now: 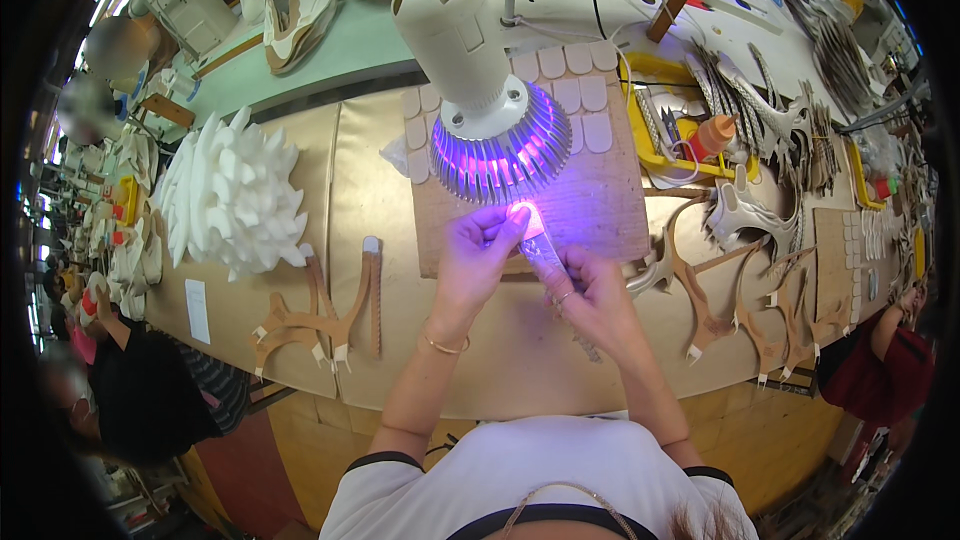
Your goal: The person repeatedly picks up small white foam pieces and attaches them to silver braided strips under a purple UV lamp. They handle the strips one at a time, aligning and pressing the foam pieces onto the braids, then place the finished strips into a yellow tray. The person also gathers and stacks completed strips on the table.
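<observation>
The person at this bench has both hands raised over the near edge of a flat brown board [610, 215]. The left hand [480, 252] is closed in a pinch, thumb on the rounded end of a narrow, silvery patterned strip [542, 255], which glows pink where the light falls. The right hand [597, 302] grips the same strip lower down between thumb and fingers, and its tail hangs out below, toward the near edge of the gold-brown covered table [520, 385].

Just above the pinched end hangs a white lamp with a finned metal head [500, 145], throwing violet light. Pale tabs with rounded ends [597, 132] lie in rows along the board's far edge, some down its far left corner. Just beside the far right corner sits a yellow plastic tray [632, 145], an orange squeeze bottle [710, 137] tilted in it.

Over on the table's left side I see a heap of spiky white foam-like pieces [235, 195]; nearer the front edge are a small white paper slip [197, 310] and brown strappy cut pieces [345, 325]. More brown strappy pieces with pale tips [705, 320] spread toward the table's near right corner.
</observation>
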Tool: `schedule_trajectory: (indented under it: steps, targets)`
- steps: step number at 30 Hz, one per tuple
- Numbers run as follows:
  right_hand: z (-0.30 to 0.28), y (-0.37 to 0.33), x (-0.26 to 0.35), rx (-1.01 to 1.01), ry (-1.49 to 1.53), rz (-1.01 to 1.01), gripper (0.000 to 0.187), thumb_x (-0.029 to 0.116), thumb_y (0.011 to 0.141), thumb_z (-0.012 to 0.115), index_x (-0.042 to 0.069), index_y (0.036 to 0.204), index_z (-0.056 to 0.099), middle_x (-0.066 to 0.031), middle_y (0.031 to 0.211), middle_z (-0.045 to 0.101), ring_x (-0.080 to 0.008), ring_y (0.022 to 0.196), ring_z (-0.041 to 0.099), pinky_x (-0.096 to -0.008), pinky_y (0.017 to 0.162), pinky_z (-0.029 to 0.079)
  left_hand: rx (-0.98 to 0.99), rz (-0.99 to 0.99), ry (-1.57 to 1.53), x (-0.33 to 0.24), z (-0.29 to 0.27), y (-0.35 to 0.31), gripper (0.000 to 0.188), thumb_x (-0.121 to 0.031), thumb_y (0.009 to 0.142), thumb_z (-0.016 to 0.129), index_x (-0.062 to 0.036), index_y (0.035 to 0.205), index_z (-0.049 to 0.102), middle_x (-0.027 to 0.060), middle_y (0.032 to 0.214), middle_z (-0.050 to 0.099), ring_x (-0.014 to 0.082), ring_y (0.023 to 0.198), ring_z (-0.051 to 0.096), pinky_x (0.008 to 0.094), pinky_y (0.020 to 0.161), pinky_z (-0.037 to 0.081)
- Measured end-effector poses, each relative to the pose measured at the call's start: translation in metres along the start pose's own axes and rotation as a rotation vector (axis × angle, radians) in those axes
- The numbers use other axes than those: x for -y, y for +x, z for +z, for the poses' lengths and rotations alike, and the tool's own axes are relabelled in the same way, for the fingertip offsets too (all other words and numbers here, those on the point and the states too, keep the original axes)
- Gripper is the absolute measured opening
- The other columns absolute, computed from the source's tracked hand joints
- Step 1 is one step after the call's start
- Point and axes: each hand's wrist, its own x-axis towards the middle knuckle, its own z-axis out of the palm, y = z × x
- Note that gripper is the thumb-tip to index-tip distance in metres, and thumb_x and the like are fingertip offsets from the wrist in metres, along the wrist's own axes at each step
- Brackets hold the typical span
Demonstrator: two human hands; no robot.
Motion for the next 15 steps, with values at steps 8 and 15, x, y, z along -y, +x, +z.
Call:
schedule_trajectory:
  steps: [8,15]
  targets:
    - [0.0011,0.0005,-0.0024,-0.007,-0.034,-0.006,0.029,0.025,0.092,0.059,-0.002,0.083,0.061,-0.0053,0.056,0.057,-0.0112,0.048,0.048,-0.0294,0.047,0.037,-0.001,-0.069,-0.066,-0.0007,0.0020,-0.0032,0.022,-0.012,0.089,0.066,0.0049,0.104,0.063,0.0053,0.090,0.068,0.0064,0.077,0.062,0.0216,0.069,0.053]
    - [-0.0029,0.0006,-0.0020,0.004,-0.225,-0.038,0.028,0.026,0.094,0.057,-0.001,0.087,0.061,-0.0016,0.059,0.054,-0.0084,0.052,0.051,-0.0268,0.049,0.041,0.030,0.037,0.004,0.0085,0.0026,-0.0030,0.028,-0.004,0.084,0.069,0.0044,0.110,0.061,0.0079,0.099,0.067,0.0088,0.086,0.063,0.0206,0.074,0.052]
